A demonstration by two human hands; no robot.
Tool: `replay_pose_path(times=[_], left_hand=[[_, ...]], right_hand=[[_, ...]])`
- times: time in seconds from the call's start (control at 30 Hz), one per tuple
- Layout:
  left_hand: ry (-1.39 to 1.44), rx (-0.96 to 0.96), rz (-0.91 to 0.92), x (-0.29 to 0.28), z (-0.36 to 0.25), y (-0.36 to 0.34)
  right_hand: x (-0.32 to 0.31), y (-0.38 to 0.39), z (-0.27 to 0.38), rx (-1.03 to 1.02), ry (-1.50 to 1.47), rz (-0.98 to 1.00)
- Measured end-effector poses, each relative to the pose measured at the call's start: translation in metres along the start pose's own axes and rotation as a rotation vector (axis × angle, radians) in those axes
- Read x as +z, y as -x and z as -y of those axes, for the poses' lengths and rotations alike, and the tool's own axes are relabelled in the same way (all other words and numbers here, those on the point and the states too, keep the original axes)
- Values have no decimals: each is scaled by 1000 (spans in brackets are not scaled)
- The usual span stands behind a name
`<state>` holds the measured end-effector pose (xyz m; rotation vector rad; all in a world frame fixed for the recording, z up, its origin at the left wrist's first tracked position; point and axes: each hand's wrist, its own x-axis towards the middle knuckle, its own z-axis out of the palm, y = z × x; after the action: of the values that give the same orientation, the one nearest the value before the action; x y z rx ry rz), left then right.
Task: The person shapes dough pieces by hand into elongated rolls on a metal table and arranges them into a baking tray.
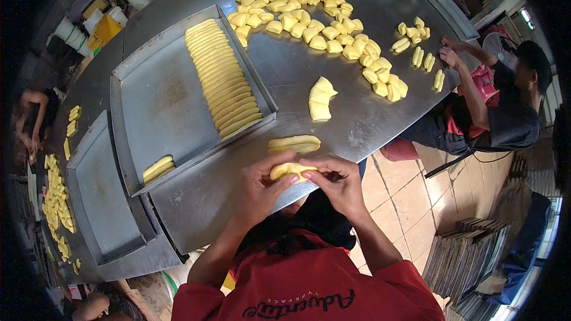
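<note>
Between my two hands, over the table's near edge, is a piece of yellow dough point(288, 170). My left hand point(264, 181) pinches its left end with thumb and fingers, and my right hand point(336, 181) grips the right end. Just beyond my fingers lie rolled dough sticks point(294, 144), side by side on the metal table point(351, 128). Farther off sits a short joined strip of dough pieces point(321, 98). To the left, a large metal tray point(160, 95) holds a long row of dough sticks point(223, 77), plus a few more sticks point(158, 169) in its near left corner.
A big heap of cut dough pieces point(309, 24) spreads across the far table. At the right edge a co-worker point(499, 95) handles small dough rolls point(418, 56). Another tray point(104, 184) and more dough point(56, 196) lie left. Stacked trays point(464, 255) stand on the tiled floor point(404, 202).
</note>
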<state>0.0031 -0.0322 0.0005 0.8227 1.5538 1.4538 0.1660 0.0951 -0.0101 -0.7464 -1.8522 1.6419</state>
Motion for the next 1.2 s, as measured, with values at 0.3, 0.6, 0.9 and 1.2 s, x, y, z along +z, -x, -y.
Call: replay_pose_path(times=[0.3,0.6,0.9,1.2], left_hand=[[287,-149,163,-12,-15,2],[-376,218,-54,-2,-15,10],[-386,-84,81,-18,-13,10],[-650,163,179,-16,18,-11]], right_hand=[[-6,1,1,-114,72,73],[-10,-3,8,-172,252,130],[-29,-11,27,-122,398,354],[-32,-29,-7,-228,521,493]])
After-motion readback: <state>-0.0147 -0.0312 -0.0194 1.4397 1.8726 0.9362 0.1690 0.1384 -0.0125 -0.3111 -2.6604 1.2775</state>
